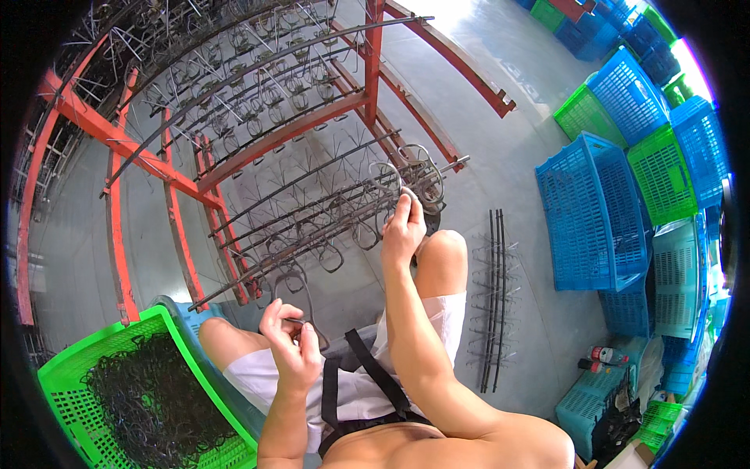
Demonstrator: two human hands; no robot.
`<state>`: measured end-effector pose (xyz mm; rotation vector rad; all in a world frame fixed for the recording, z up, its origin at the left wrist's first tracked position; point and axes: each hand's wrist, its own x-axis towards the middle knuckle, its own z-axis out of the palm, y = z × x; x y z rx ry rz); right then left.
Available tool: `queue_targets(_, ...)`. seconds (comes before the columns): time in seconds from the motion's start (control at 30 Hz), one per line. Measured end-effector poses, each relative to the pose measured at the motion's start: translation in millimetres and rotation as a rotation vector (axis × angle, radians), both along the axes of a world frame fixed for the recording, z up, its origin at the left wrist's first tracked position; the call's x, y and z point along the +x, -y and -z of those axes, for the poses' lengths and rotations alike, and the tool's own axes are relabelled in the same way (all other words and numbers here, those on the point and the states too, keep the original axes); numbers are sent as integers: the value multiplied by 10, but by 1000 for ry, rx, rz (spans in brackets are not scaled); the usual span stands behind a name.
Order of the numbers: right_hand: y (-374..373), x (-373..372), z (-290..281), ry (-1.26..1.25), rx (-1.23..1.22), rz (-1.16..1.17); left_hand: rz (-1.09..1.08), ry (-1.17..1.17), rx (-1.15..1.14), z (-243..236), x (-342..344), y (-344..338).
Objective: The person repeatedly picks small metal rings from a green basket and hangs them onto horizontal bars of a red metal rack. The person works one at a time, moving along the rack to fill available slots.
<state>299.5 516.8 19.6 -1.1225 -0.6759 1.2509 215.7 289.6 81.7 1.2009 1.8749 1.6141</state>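
Observation:
My left hand (293,340) is closed on a thin dark loop-shaped wire piece (308,291), which stands up from the fingers. Farther ahead, my right hand (404,227) pinches at a greyish wire loop (384,177) by the right end of a long dark rod (266,270); its fingertips partly hide the hold. More wire loops hang along this rod, several of them bunched at that right end. Beside my left knee, a bright green plastic basket (199,356) holds a tangled heap of dark wire pieces (152,391).
Red metal racks (281,129) stand ahead and left, carrying rods with many hanging loops. Two rods with thin prongs (494,313) lie on the floor to the right. Blue crates (582,219) and green crates (662,172) are stacked along the right, with bottles (609,356) near them.

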Motion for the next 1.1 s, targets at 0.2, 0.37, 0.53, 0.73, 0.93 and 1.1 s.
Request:
queue_targets(0.2, -349, -9, 178, 7, 7, -38, -45, -50, 87, -4, -108, -24)
queue_targets(0.37, -386, 45, 139, -197, -96, -101, 28, 319, -150, -10, -217, 15)
queue_targets(0.53, -371, 72, 136, -298, -100, -177, 55, 625, -160, -17, -282, 48)
queue_targets(0.73, -462, 216, 151, -305, -81, -327, 61, 736, -159, -107, -327, 84)
queue_targets(0.93, -422, 242, 113, -260, -113, -386, 53, 775, -141, -142, -327, 66)
queue_targets(1.1, -240, 116, 96, -183, -13, -453, 41, 883, -137, -179, -306, 5)
